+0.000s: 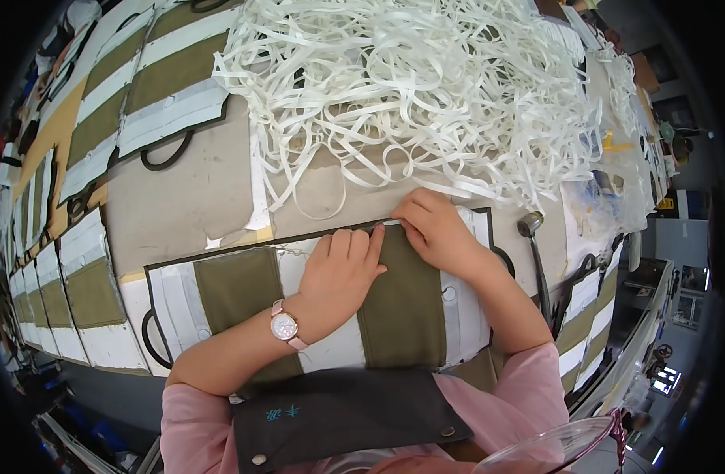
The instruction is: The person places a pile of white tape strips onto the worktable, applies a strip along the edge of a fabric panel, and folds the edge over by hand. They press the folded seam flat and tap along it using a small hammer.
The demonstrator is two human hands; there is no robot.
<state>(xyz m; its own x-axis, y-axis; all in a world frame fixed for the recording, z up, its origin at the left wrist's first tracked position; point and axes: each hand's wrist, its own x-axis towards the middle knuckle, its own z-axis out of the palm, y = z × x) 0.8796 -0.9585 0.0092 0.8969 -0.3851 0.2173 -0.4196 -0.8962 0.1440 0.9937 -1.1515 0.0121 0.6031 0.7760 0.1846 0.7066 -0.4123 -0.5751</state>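
Observation:
A striped fabric panel (402, 316) in olive green and white, with dark edging and a dark loop handle at each side, lies flat in front of me. My left hand (343, 268), with a watch (283, 325) on its wrist, rests on the panel's far edge. Its fingers are stretched out and the thumb lies apart. Just to the right, my right hand (433, 229) pinches the dark edging of that same far edge between thumb and fingers. Loose threads (293, 251) show along the edge left of my hands.
A big tangled heap of white tape (426, 87) covers the far part of the table. A metal-headed tool with a dark handle (536, 261) lies on the right. More striped panels (173, 87) are spread at the left, and others (591, 316) lie at the right edge.

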